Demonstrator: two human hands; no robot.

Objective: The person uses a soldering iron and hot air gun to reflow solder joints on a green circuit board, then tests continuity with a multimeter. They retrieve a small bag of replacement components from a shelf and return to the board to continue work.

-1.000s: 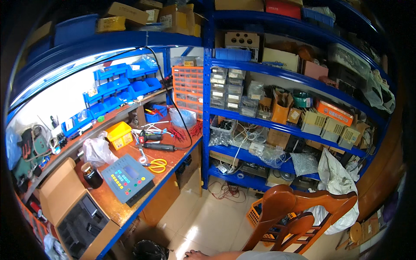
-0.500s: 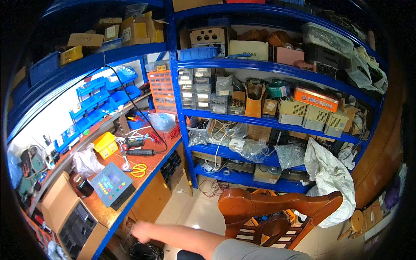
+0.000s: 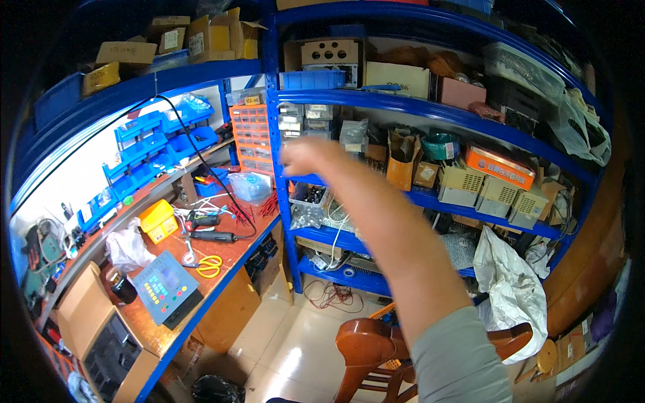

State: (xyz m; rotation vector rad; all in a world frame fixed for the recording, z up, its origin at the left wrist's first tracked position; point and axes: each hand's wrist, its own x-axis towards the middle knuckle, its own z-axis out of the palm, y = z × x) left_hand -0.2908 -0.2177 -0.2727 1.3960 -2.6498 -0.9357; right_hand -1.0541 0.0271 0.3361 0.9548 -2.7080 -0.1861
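My right hand [image 3: 306, 158] is raised at the end of an outstretched bare arm that comes in from the lower right. It appears in front of the clear small-parts drawers [image 3: 317, 122] and close to the orange drawer cabinet [image 3: 252, 139]; whether it touches either I cannot tell. Motion blurs the fingers, and nothing held can be made out. Below the hand, on the shelf, stands a clear bin of dark small parts [image 3: 309, 194]. My left hand is out of view.
On the workbench [image 3: 222, 236] at left lie a grey-blue control panel [image 3: 165, 287], yellow-handled scissors [image 3: 209, 266], a black-handled tool [image 3: 211, 236] and a yellow bin [image 3: 158, 221]. A wooden chair [image 3: 363, 339] stands near me, and a black-lined waste bin [image 3: 218, 389] is on the floor.
My right hand has risen from low beside the bench, above the waste bin, to the height of the shelf drawers. The view has shifted slightly.
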